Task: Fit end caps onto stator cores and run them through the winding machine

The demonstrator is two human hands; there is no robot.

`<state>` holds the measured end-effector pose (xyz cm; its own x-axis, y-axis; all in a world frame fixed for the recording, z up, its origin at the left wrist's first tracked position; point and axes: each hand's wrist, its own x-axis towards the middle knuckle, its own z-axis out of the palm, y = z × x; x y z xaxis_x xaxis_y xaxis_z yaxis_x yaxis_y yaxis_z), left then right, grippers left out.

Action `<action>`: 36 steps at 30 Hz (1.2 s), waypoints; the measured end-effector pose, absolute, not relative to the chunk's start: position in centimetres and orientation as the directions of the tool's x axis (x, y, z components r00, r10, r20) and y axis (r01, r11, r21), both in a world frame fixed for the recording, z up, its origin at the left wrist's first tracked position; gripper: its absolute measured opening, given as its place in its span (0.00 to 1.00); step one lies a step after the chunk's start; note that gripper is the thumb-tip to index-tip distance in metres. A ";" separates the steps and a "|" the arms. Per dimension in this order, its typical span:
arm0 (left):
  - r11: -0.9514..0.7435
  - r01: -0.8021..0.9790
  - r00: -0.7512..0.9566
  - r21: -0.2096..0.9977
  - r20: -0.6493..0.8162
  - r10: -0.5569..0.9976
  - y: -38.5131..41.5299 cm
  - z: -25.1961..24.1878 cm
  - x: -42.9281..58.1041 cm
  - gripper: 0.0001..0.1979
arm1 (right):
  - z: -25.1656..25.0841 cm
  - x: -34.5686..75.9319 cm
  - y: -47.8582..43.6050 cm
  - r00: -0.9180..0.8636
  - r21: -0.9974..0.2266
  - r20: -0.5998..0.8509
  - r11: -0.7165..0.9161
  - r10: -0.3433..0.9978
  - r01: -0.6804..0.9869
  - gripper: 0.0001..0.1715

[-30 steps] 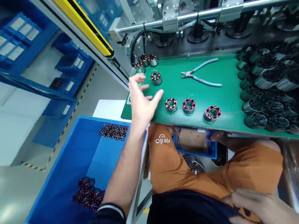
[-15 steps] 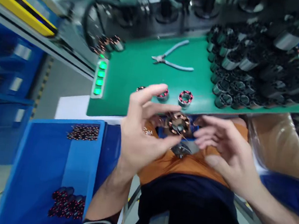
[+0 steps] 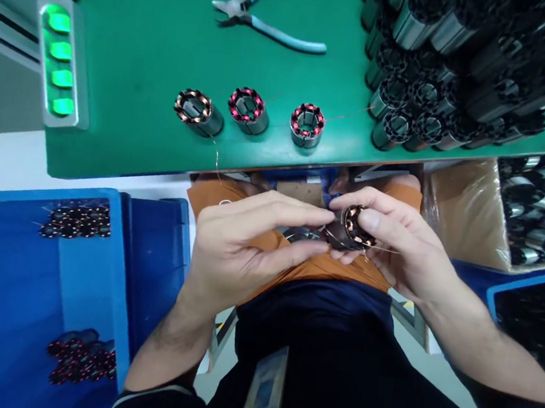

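My right hand (image 3: pixel 402 243) grips a copper-wound motor stator (image 3: pixel 340 229), thumb on its wound end. Loose thin wires stick out of the stator at its lower right. My left hand (image 3: pixel 253 241) has its index finger and thumb closed around the stator's left end, where a dark wire shows. The stator lies tilted above my lap, its copper end towards the right. On the green mat (image 3: pixel 135 73) in front stand another copper-wound stator (image 3: pixel 198 113) and two red-wound stators, one in the middle (image 3: pixel 249 111) and one on the right (image 3: pixel 307 125), with fine wires trailing.
Blue-handled cutting pliers (image 3: pixel 272 25) lie on the mat. A box with green lights (image 3: pixel 63 65) sits at its left. Stacked bare stators (image 3: pixel 426 84) fill the right. A blue bin (image 3: pixel 115 265) holds wound stators at left. A cardboard box (image 3: pixel 466 214) of metal cores stands right.
My right hand has closed on the stator, which has turned from facing up to lying tilted to the right. The view has moved closer to the mat.
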<state>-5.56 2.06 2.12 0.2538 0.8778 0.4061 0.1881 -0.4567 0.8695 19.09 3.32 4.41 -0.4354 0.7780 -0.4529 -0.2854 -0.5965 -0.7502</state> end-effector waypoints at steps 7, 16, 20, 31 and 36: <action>-0.547 0.428 0.404 0.720 0.388 0.828 1.4 -0.3 -6.0 0.02 | 4.7 20.6 3.2 -0.304 -0.855 -0.424 -0.488 0.853 -0.177 0.28; -0.253 0.181 0.059 0.950 0.246 0.967 0.9 -1.2 -4.5 0.06 | 4.4 20.1 2.6 -0.193 -0.959 -0.278 -0.285 0.941 -0.008 0.25; -0.224 0.073 0.015 0.972 0.224 0.975 1.1 0.1 -2.9 0.04 | 4.3 19.2 2.4 -0.181 -0.962 -0.272 -0.269 0.945 0.042 0.29; 0.097 -0.256 0.208 0.962 -0.043 0.977 1.1 -2.1 -3.3 0.05 | 2.8 21.8 1.6 -0.407 -0.968 -0.155 -0.221 0.900 -0.121 0.37; 0.062 -0.219 0.277 0.974 0.002 0.961 0.9 -0.8 -3.3 0.03 | 1.7 21.3 1.7 -0.429 -0.977 -0.098 -0.170 0.898 -0.132 0.40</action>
<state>-3.31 0.90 -0.79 0.2768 0.9609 0.0016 -0.2191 0.0615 0.9738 21.27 1.75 1.67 -0.4285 0.8982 -0.0984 -0.1323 -0.1701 -0.9765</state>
